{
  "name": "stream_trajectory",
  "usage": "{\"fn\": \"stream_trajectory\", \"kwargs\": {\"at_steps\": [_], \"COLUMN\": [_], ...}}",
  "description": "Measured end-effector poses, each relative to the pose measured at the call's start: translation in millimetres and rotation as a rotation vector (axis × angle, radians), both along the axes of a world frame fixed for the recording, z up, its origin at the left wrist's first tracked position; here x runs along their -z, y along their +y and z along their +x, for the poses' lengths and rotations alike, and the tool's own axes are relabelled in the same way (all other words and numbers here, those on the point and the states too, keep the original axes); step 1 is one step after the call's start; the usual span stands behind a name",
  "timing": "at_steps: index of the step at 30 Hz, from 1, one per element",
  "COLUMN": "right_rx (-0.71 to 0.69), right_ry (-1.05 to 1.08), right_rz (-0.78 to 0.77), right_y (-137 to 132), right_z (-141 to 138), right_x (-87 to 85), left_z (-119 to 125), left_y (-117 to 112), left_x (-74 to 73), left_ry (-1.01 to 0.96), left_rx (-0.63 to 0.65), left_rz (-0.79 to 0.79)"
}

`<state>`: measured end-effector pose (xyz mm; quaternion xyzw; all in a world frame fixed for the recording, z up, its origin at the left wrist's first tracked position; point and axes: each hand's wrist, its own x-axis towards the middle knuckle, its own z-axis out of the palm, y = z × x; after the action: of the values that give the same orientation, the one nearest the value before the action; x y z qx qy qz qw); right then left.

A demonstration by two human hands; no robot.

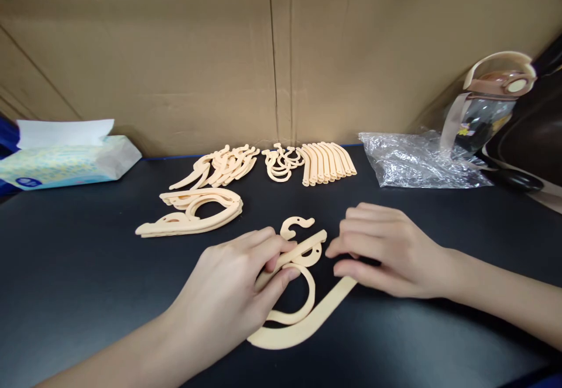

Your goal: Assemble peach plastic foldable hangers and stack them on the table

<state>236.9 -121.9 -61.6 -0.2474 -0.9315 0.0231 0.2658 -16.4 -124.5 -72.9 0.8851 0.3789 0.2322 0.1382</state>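
In the front middle of the black table, my left hand pinches a cream plastic hanger arm between thumb and fingers, its far end sticking out to the upper right. Beneath and beside it are a hanger hook and a ring-shaped curved part. A longer bent hanger arm lies below these. My right hand hovers over that arm's upper right end, hiding the tip. Its fingers are bent, with a gap between thumb and forefinger, and I see nothing held there.
Folded hangers lie stacked at left. Behind are a pile of curved arms, loose hooks and a row of bent arms. A tissue pack, clear plastic bag and water bottle stand near the cardboard wall.
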Motion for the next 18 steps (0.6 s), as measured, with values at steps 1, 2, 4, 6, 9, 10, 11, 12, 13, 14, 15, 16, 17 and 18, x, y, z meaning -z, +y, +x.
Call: {"fn": "stream_trajectory", "kwargs": {"at_steps": [1, 2, 4, 6, 9, 10, 11, 12, 13, 14, 15, 16, 17, 18], "right_rx": [0.032, 0.061, 0.106, 0.136, 0.165, 0.177, 0.193, 0.213, 0.232, 0.249, 0.259, 0.264, 0.257, 0.238], "right_ry": [0.01, 0.009, -0.016, -0.068, -0.135, -0.142, -0.144, -0.142, -0.14, -0.139, -0.142, -0.148, -0.155, -0.162], "right_rz": [-0.026, -0.056, -0.105, -0.137, -0.145, -0.132, -0.109, -0.075, -0.035, 0.003, 0.033, 0.049, 0.049, 0.035], "right_y": [2.3, 4.9, 9.8, 13.4, 15.2, 15.1, 14.7, 14.2, 13.6, 13.0, 12.4, 11.9, 11.5, 11.2], "right_z": [1.7, 3.3, 5.7, 6.7, 6.7, 6.6, 6.6, 6.8, 7.1, 7.5, 7.9, 8.3, 8.6, 8.8], "right_x": [-0.8, -1.2, -0.7, 1.6, 5.4, 6.1, 6.3, 5.9, 5.1, 4.0, 2.6, 1.1, -0.4, -1.8], "left_z": [0.1, 0.0, -0.5, -1.3, -2.0, -2.0, -2.1, -2.1, -2.3, -2.6, -3.0, -3.5, -4.0, -4.6], "left_y": [0.1, 0.1, 0.4, 0.9, 1.9, 2.3, 2.8, 3.4, 4.1, 4.8, 5.7, 6.6, 7.6, 8.5], "left_x": [0.1, 0.3, 0.6, 0.9, 1.5, 1.9, 2.3, 2.8, 3.3, 3.7, 4.2, 4.5, 4.7, 4.9], "left_ry": [-0.005, -0.011, -0.015, -0.014, -0.024, -0.025, -0.026, -0.025, -0.023, -0.023, -0.024, -0.023, -0.02, -0.017], "left_rx": [0.019, 0.034, 0.061, 0.08, 0.11, 0.121, 0.129, 0.133, 0.134, 0.133, 0.129, 0.123, 0.115, 0.105], "left_rz": [-0.008, -0.012, -0.014, -0.003, 0.023, 0.023, 0.021, 0.019, 0.018, 0.021, 0.029, 0.039, 0.052, 0.065]}}
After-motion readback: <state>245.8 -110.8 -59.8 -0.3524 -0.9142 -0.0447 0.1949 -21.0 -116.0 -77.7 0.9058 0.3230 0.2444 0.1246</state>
